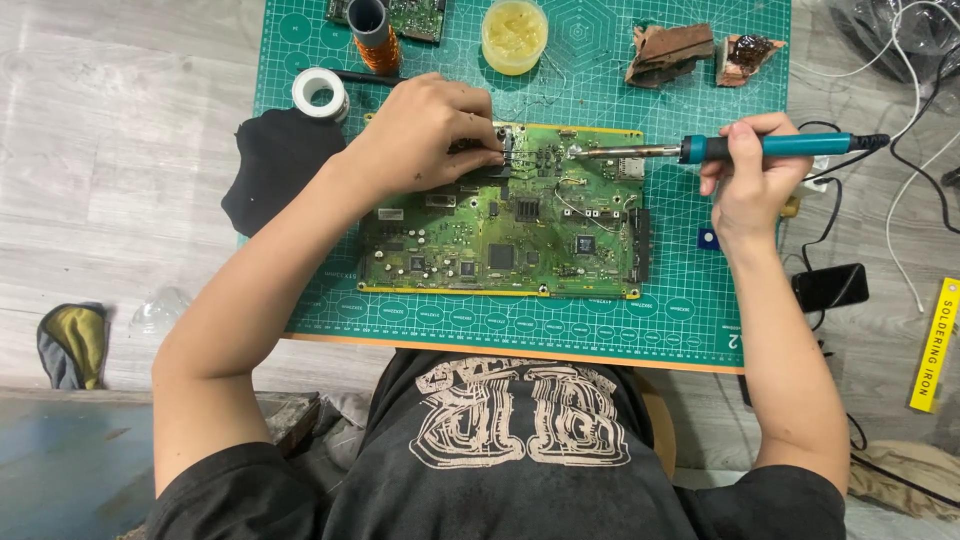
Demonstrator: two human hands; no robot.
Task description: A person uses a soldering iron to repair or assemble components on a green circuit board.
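- Green cutting mat [690, 300] bears the circuit board [505, 230] at its centre.
- Right hand [745, 180], fingers wrapped around the teal soldering iron [700, 150]; iron lies crosswise, tip pointing left onto the board's upper edge.
- Left hand [425, 130] pinches tweezers [500, 152] at that edge.
- Round tub [514, 36] above the board holds yellowish paste.

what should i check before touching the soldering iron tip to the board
1. Right hand grips the soldering iron by its blue handle: ok.
2. Iron tip sits over the circuit board, near the top edge: ok.
3. Left hand presses on the board's top edge; fingers close to the tip: not ok.
4. Board lies flat on the green cutting mat: ok.
5. Yellow flux tub open and within reach: ok.
6. Tip hot and clean: cannot tell.
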